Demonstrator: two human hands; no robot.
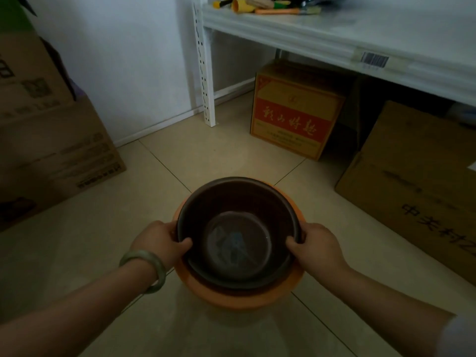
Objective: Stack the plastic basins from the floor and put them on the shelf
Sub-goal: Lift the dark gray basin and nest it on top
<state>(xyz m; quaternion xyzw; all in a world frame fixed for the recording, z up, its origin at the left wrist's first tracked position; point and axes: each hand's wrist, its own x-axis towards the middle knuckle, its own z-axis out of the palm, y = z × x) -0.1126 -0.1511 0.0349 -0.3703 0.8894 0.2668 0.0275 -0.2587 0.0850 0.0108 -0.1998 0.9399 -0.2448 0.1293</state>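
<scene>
A dark brown plastic basin [238,243] sits nested inside a larger orange basin [231,296], low in the middle of the view over the tiled floor. My left hand [161,243] grips the stack's left rim, thumb inside the brown basin. On the right rim my right hand [315,244] holds the same way. A green bangle circles my left wrist. The white shelf [334,37] runs across the upper right, above and beyond the basins.
Brushes and tools [262,5] lie at the shelf's back left. A white perforated post [204,73] stands at its corner. Under the shelf are a yellow-red carton [293,117] and a brown carton [417,181]. Stacked cartons [46,130] stand at the left wall.
</scene>
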